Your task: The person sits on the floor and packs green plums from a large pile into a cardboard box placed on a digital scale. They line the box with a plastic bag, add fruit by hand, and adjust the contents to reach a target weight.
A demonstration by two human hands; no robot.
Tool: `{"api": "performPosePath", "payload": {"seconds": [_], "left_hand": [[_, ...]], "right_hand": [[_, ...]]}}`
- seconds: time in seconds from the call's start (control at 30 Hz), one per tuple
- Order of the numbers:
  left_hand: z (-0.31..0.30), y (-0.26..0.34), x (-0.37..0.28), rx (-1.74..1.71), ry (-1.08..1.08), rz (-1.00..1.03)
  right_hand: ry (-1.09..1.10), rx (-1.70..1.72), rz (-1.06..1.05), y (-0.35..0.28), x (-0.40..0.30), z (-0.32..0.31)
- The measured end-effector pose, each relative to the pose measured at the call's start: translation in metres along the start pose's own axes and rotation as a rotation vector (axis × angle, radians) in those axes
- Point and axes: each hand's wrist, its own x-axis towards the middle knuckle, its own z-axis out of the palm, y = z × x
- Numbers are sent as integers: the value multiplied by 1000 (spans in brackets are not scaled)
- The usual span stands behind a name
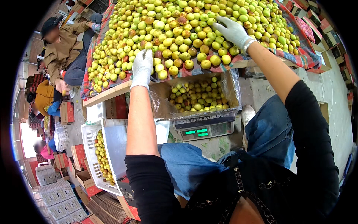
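Green-yellow jujubes, some with brown patches, lie in a broad heap on a plaid cloth over a wood-edged table. My left hand, in a white knitted glove, rests at the heap's front edge; its palm and any fruit beneath are hidden. Farther right, my gloved right hand reaches palm down over the fruit, thumb and forefinger apart, fingertips among the jujubes. Below the table edge, a plastic-lined cardboard box holds more jujubes. It sits on a digital scale with lit green displays.
Left of my knees stands a white plastic crate partly filled with jujubes. A person in a brown jacket sits at the table's left side. Others work behind. Cartons are stacked at lower left, and more cartons line the right.
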Motion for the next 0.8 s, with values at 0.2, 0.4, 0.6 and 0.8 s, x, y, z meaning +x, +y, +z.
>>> {"api": "performPosePath", "payload": {"seconds": [0.2, 0.4, 0.6, 0.8], "left_hand": [[23, 33, -12, -166, -111, 91], [20, 49, -30, -64, -275, 139], [6, 63, -59, -43, -395, 129], [-8, 67, -77, 13, -493, 196]], "right_hand": [[-5, 5, -66, -21, -3, 29], [-150, 73, -132, -65, -18, 27], [-242, 254, -207, -88, -41, 29], [-321, 235, -345, -105, -66, 16]]}}
